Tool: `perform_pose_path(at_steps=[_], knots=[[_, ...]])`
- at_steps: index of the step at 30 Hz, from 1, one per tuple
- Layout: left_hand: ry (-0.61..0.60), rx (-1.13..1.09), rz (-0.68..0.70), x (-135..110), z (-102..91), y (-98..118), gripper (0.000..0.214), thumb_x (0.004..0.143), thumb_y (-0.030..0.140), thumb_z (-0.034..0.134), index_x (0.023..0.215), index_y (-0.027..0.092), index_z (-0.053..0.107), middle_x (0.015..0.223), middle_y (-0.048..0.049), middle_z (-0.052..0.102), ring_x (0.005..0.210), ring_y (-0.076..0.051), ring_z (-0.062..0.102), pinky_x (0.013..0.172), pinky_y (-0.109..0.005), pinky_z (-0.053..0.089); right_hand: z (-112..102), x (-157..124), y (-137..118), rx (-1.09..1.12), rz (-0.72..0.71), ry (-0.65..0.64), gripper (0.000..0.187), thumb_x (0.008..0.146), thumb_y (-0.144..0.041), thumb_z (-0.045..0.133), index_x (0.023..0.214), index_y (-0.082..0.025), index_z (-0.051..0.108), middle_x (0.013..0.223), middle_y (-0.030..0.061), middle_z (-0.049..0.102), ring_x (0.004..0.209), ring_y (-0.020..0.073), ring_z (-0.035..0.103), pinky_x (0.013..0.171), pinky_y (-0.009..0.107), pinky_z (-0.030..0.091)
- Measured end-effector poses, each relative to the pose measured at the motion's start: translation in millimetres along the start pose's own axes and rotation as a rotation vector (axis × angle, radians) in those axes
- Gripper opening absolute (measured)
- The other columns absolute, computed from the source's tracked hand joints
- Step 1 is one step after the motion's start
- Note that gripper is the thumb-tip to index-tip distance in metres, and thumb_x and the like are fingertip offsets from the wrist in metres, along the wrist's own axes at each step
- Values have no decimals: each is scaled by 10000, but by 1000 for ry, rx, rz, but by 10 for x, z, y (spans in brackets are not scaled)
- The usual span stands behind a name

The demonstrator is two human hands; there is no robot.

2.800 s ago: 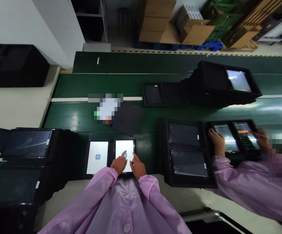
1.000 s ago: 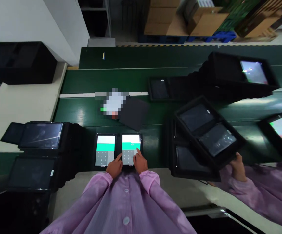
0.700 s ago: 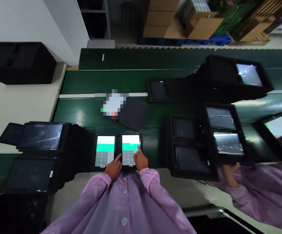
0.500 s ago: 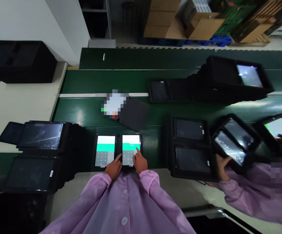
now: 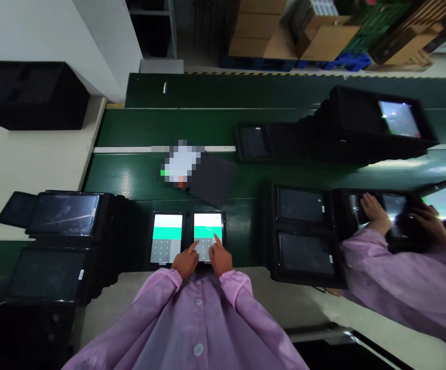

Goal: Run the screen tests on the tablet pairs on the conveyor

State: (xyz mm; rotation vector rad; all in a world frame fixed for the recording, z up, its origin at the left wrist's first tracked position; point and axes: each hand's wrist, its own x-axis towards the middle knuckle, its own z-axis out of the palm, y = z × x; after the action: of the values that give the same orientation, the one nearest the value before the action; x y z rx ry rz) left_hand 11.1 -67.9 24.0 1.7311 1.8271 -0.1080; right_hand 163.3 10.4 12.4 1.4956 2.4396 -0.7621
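the right hand point(image 5: 220, 258) holds nothing; its forefinger is stretched out and its tip rests on the grey keypad area of the lit right tablet with a white and teal screen point(image 5: 207, 236), the other fingers curled loosely. the left hand point(image 5: 185, 262) also grips nothing: its forefinger points up and to the right, reaching the lower left corner of the same tablet's keypad, with the rest of the hand over the near edge of the tray. both wrists come out of gathered cuffs of pale purple sleeves.

that tablet lies flat in a black two-pocket tray, in the right pocket; just beside it, in the left pocket, lies a second lit tablet showing the same white, teal and grey screen point(image 5: 166, 237), untouched. the tray sits at the near edge of the dark green conveyor belt point(image 5: 138, 177), directly in front of the person.

to the left stands a stack of black trays with dark-screened tablets point(image 5: 63, 213). to the right is another black tray holding two dark tablets point(image 5: 302, 234). further right, a co-worker's hand point(image 5: 373, 211) in a purple sleeve rests on more tablets. on the belt beyond lies a flat dark grey sheet point(image 5: 211, 180).
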Motion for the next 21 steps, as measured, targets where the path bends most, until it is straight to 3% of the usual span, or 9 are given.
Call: perform_pose_path(at_steps=[3, 9, 12, 14, 18, 21], knots=[[-37, 67, 41, 84, 8, 16, 387, 986, 225, 302, 954, 129, 675, 1561, -99, 348, 1039, -242, 644, 777, -390, 563, -48, 92, 98, -59, 70, -12, 308, 988, -266, 339, 864, -171, 604, 1553, 114, 344, 806, 146, 679, 689, 287, 526], [5, 8, -21, -21, 20, -47, 391, 1000, 279, 282, 968, 149, 649, 1566, -78, 341, 1006, -212, 654, 769, -367, 558, -4, 119, 64, -63, -27, -31, 288, 989, -272, 353, 880, -178, 603, 1548, 107, 358, 855, 142, 676, 725, 274, 522], [91, -91, -154, -191, 22, -217, 414, 1010, 335, 264, 876, 169, 619, 1559, -71, 349, 979, -183, 662, 828, -349, 543, -15, 104, 70, -59, 54, -27, 297, 990, -278, 348, 876, -175, 602, 1546, 109, 361, 848, 145, 677, 695, 276, 515], [195, -127, -260, -313, 39, -413, 407, 1008, 345, 270, 866, 170, 609, 1529, -98, 386, 1091, -206, 625, 943, -361, 504, -35, 110, 84, -66, 105, -14, 313, 995, -279, 333, 876, -172, 603, 1541, 108, 372, 846, 144, 678, 682, 275, 508], [431, -169, -602, -505, 139, -914, 374, 970, 351, 365, 1190, 123, 564, 1459, -175, 442, 1325, -300, 447, 1082, -445, 399, -47, 138, 75, -63, 35, -44, 282, 985, -271, 363, 855, -178, 595, 1530, 106, 392, 811, 135, 676, 671, 274, 497], [476, -292, -805, -560, 260, -1223, 534, 947, 372, 386, 1363, 41, 434, 1407, -234, 477, 1330, -332, 439, 1089, -473, 387, -35, 113, 77, -33, 46, -25, 266, 984, -275, 377, 841, -182, 581, 1523, 93, 406, 780, 115, 667, 670, 261, 489]])
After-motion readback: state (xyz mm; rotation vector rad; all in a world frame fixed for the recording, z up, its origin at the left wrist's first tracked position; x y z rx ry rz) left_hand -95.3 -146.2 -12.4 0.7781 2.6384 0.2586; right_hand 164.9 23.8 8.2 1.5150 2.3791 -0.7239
